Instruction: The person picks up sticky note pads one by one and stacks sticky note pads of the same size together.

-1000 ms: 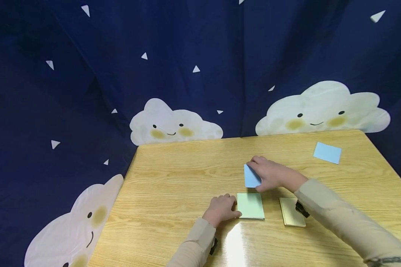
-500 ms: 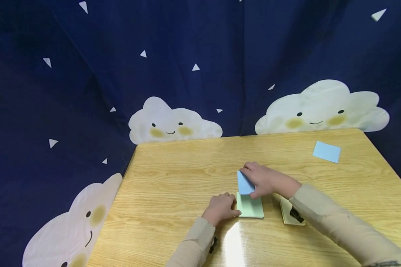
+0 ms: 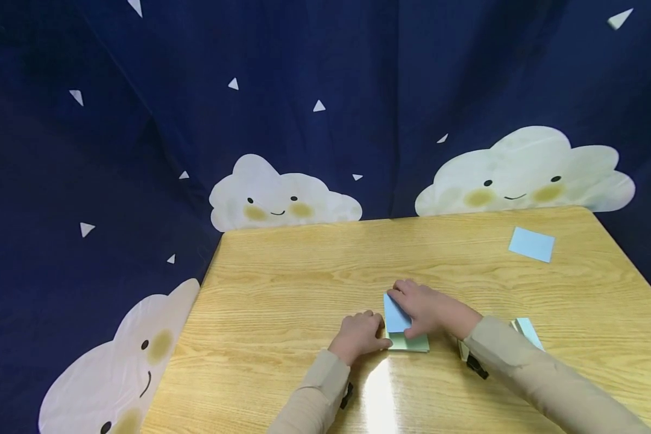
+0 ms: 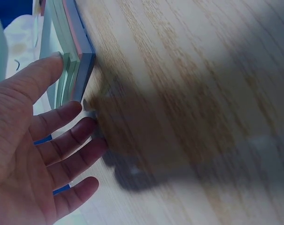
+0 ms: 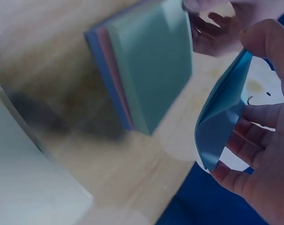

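In the head view my right hand [image 3: 425, 307] pinches thin blue sticky notes [image 3: 396, 316] between thumb and fingers, over the far part of a green sticky-note pad [image 3: 414, 345]. The right wrist view shows these notes bent, held apart from the pad. That pad tops a stack with a pink layer [image 5: 114, 75] and a blue layer [image 5: 104, 70] beneath. My left hand [image 3: 360, 337] is at the stack's left side, its thumb [image 4: 43, 75] touching the near corner. Its other fingers are loosely bent; whether they touch the stack is unclear.
A blue note [image 3: 531, 244] lies alone at the back right of the wooden table [image 3: 293, 271]. A pale yellow pad [image 3: 463, 350] is mostly covered by my right forearm. Beyond that sleeve a light-blue-topped piece [image 3: 529, 333] shows. A dark cloud-printed curtain [image 3: 304, 48] backs the table.
My right hand has brought the blue notes nearer and slightly left, over the green pad. The light-blue-topped piece has come into sight beside the right sleeve. My left hand stays put.
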Tool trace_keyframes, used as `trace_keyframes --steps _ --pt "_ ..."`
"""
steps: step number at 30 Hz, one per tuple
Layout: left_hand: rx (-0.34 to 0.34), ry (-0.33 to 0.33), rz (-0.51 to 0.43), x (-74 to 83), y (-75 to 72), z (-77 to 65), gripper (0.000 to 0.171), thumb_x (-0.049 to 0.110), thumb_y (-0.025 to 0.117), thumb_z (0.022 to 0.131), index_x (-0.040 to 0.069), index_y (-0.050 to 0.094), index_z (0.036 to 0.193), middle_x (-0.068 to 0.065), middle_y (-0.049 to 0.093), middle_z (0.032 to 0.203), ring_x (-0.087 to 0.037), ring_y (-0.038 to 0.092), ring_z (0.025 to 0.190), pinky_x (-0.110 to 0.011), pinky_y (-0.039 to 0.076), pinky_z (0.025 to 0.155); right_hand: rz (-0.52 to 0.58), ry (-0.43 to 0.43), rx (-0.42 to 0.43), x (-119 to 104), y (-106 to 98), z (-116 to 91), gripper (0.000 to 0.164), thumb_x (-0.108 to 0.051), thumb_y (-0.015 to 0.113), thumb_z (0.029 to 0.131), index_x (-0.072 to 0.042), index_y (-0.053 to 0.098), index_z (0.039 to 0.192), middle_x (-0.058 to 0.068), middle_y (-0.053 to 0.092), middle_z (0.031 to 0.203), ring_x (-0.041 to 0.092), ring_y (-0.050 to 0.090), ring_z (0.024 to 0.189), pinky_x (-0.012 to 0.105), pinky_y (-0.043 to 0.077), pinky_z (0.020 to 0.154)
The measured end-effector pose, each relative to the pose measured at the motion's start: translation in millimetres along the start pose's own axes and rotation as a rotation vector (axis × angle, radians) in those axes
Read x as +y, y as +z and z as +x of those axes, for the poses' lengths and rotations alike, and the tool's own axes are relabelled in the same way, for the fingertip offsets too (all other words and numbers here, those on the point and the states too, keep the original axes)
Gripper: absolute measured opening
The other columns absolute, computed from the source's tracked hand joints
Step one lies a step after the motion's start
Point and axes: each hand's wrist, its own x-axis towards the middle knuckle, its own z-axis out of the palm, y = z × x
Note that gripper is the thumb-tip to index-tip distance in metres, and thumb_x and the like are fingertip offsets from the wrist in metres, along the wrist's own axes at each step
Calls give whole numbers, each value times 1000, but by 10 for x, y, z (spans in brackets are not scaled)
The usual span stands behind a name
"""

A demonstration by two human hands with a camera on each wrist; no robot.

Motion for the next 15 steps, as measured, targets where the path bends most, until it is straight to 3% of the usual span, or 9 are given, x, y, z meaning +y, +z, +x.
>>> trace_keyframes --steps 15 --pt "17 -2 45 8 0 7 28 45 63 79 18 56 86 7 46 75 -12 46 64 -27 38 54 -27 25 -15 -71 349 -37 77 -32 73 56 8 47 117 11 43 105 23 42 90 33 43 70"
